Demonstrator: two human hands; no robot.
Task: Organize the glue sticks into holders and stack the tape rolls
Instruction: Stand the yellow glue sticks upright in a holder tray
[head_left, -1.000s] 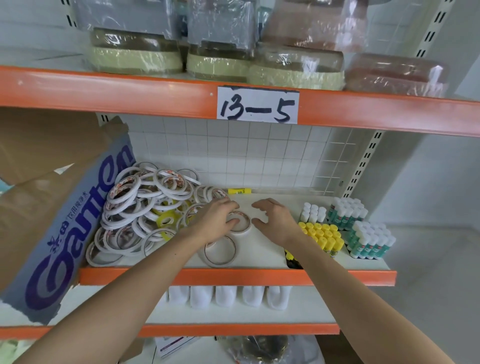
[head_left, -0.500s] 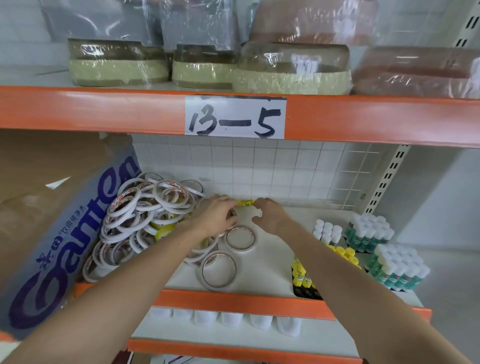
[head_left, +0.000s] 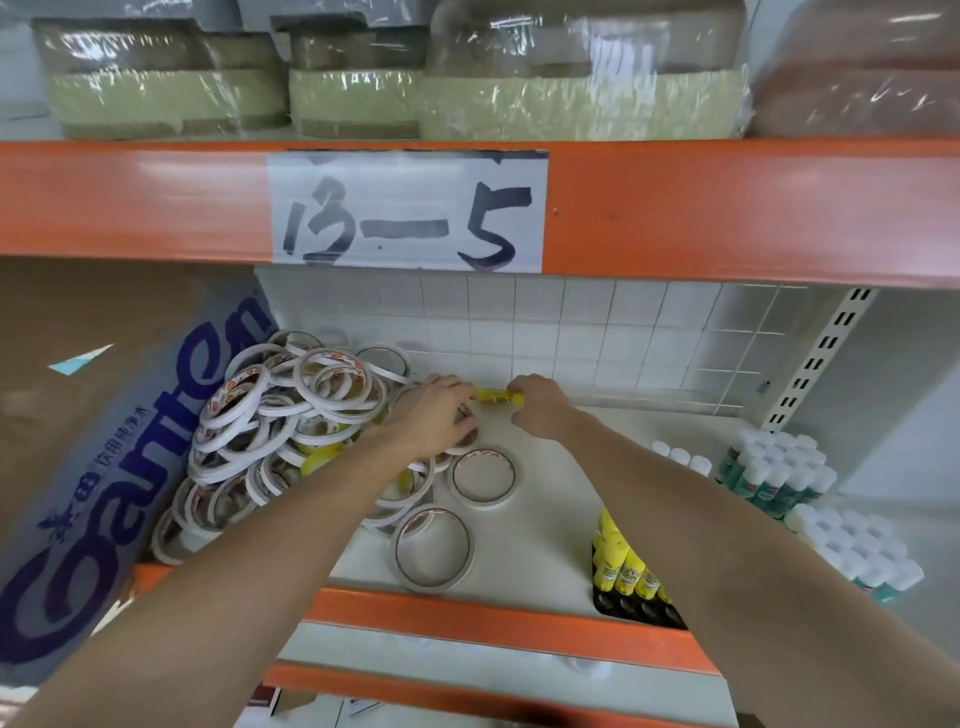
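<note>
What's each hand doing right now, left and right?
Left hand: fingers curled onto the tape rolls; whether it grips one cannot be told.
Right hand: pinching the yellow glue stick.

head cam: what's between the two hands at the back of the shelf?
A yellow glue stick lies on its side between the left hand and right hand. Both hands touch its ends. Head view, the only one.

Both ends of yellow glue stick (head_left: 500, 397) hidden by left hand (head_left: 434, 415) and right hand (head_left: 537, 408), black holder (head_left: 631, 608) partly behind right forearm, cardboard box (head_left: 93, 467) cropped at left edge.
</note>
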